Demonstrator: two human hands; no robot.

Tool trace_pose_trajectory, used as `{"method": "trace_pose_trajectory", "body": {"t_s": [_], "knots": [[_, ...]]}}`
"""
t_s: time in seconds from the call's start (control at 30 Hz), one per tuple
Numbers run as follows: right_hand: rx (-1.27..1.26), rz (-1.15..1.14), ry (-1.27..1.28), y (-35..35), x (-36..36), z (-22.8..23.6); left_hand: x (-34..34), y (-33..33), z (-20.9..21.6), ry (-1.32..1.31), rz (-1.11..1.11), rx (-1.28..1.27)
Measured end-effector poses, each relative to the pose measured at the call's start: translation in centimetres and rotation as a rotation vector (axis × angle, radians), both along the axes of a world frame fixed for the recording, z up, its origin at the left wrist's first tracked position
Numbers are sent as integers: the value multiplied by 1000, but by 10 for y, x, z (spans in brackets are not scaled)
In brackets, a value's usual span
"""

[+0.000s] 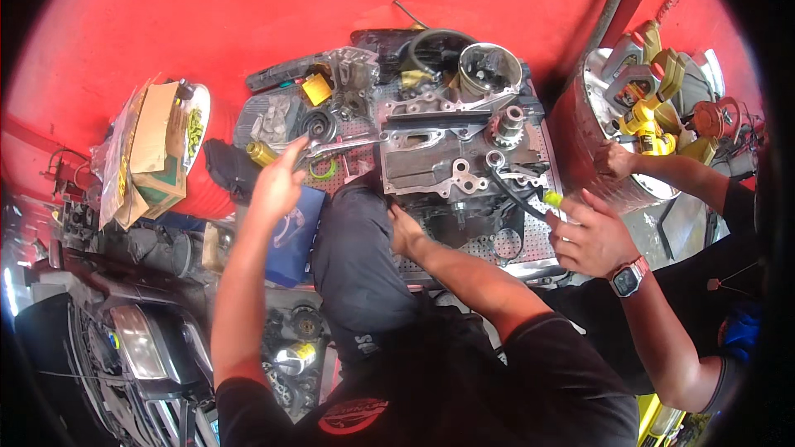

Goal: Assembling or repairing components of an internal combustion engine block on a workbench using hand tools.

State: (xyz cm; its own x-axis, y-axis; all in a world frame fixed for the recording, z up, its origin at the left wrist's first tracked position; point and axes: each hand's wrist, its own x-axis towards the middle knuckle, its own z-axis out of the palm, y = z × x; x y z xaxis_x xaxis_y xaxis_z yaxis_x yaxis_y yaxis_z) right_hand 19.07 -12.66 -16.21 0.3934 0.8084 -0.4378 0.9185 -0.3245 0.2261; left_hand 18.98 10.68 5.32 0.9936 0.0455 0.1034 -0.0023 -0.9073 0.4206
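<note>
My left hand (280, 186) is closed around the end of a long silver wrench (344, 145). The tool's other end reaches the left edge of an engine block (422, 167), which lies on a perforated metal table (542, 250). My right hand (403, 230) grips the block's near left side, its fingertips partly hidden. Between my arms, my bent knee (352, 223) leans against the table. On the block stand a toothed sprocket (507, 127) and a dark hose-like strip (515, 190). A round black pulley (319, 126) sits just beyond my left hand.
At right, a co-worker's watch-wearing hand (592, 236) holds a small yellow-green piece (552, 199); their other hand (614, 161) rests by a drum (580, 128) carrying bottles and a yellow power tool (648, 128). A cardboard box (157, 145) and blue box (291, 240) are at left.
</note>
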Motion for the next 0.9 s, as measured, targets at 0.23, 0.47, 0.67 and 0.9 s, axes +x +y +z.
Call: {"method": "trace_pose_trajectory", "body": {"t_s": [0.23, 0.47, 0.67, 0.9], "knots": [[807, -789, 711, -119, -100, 31, 41, -34, -13, -249, -257, 308], [974, -1060, 710, -169, -113, 66, 25, -34, -23, -263, -193, 268], [991, -804, 599, -138, -78, 69, 34, -29, 7, -64, -53, -19], [860, -784, 779, -90, -83, 35, 18, -120, 25, -23, -191, 86]]}}
